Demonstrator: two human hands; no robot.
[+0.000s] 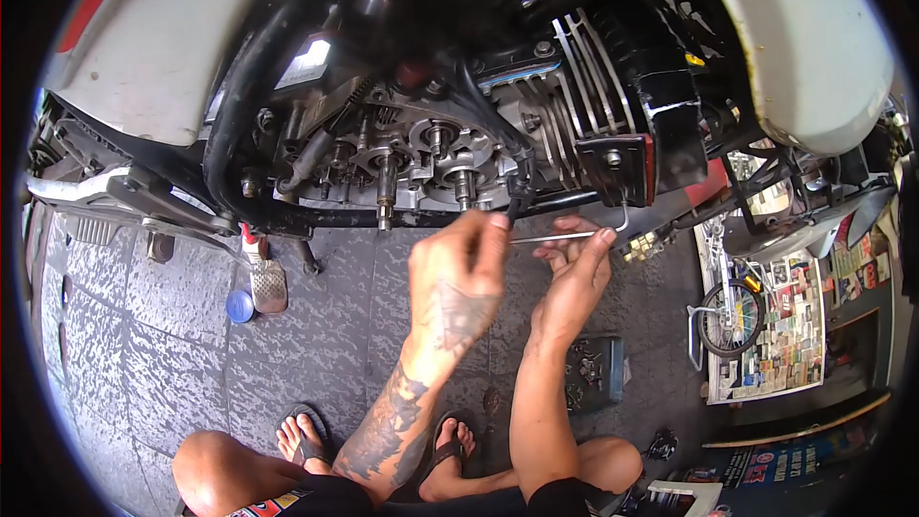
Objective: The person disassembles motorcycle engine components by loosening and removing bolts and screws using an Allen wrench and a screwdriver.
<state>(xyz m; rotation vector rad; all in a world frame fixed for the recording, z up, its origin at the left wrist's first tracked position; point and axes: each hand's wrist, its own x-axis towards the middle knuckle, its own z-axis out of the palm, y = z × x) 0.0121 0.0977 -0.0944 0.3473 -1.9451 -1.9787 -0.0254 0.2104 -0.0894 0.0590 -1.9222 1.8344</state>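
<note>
Head: left hand (459, 263) holds bent rod (538, 238), right hand (576, 263) touching (engine (445, 148) beyond).

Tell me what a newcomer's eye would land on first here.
First, the opened engine across the upper middle, its bare metal shafts sticking out toward the viewer. Just below it, the left hand grips a thin bent rod, with the right hand at the rod farther right. After that, probably the round blue thing on the dark floor at left.
</note>
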